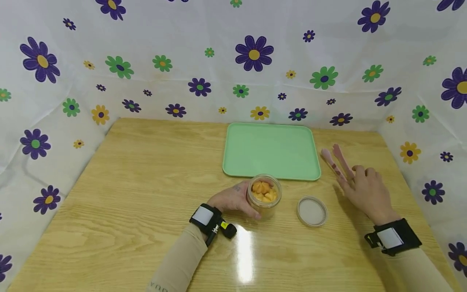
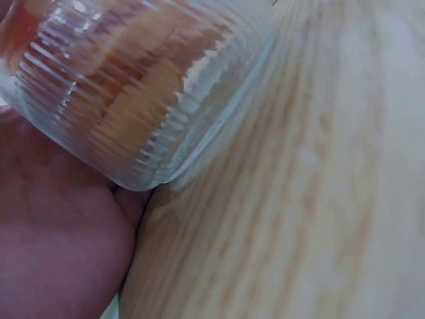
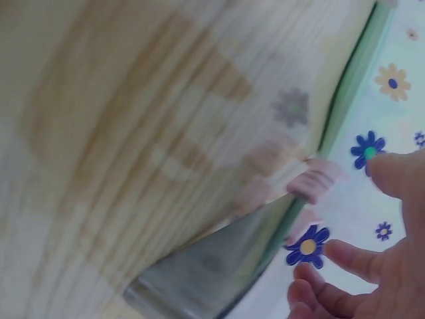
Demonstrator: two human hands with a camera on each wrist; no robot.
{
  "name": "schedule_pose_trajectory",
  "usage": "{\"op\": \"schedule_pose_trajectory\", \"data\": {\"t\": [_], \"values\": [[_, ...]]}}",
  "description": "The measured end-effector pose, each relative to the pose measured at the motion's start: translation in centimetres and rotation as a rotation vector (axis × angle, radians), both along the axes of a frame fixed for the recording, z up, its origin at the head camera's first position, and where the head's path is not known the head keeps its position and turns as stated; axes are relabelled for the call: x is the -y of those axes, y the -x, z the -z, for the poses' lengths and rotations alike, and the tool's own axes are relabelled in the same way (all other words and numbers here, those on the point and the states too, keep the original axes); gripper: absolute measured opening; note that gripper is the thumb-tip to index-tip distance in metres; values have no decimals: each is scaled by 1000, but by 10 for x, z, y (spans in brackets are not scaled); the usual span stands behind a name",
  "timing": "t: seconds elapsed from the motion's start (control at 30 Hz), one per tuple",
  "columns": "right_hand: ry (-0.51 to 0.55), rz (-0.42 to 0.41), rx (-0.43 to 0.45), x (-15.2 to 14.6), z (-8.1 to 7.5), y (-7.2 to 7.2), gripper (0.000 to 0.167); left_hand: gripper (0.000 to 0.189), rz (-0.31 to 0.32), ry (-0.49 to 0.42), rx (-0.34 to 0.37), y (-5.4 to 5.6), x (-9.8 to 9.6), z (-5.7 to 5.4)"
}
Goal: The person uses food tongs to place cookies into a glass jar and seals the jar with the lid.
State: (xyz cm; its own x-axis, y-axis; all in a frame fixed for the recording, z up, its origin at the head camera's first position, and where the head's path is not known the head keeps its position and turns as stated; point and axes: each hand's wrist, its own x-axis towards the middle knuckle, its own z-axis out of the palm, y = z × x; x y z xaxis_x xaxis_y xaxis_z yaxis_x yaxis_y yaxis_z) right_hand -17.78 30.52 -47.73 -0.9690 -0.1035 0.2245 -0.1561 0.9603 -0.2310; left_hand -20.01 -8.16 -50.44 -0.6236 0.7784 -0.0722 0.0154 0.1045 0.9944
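Observation:
My left hand (image 1: 233,200) grips a ribbed glass jar (image 1: 268,211), its thumb along the near side and the fingers partly hidden behind. The jar is uncovered and holds orange-yellow chunks (image 1: 264,192). In the left wrist view, the base of the jar (image 2: 153,133) is right at the wooden tabletop. My right hand (image 1: 368,194) hovers over the near end of a pair of pink-tipped tongs (image 1: 330,161). The right wrist view shows the metal bend of these tongs (image 3: 206,272), with the right hand's fingers (image 3: 355,262) spread beside it, thumb apart.
A mint-green tray (image 1: 270,150) lies just behind the jar, near the back of the wooden table (image 1: 153,174). Between the jar and my right hand is a round jar lid (image 1: 311,211). A flower-printed curtain (image 1: 204,40) encloses the back and sides.

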Motion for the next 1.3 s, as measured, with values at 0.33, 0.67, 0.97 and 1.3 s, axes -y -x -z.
{"op": "schedule_pose_trajectory", "data": {"t": [0.33, 0.67, 0.97, 1.3], "values": [[125, -169, 201, 36, -12, -19, 69, 96, 4, -20, 3, 1, 0, -1], [24, -181, 377, 71, -3, -37, 94, 94, 1, 7, 7, 0, 3, -1], [-53, -212, 310, 82, 2, -47, 96, 94, 4, 11, -11, 0, 1, -2], [6, -233, 275, 89, -4, -45, 79, 93, 9, -5, -18, 2, 2, -1]]}}
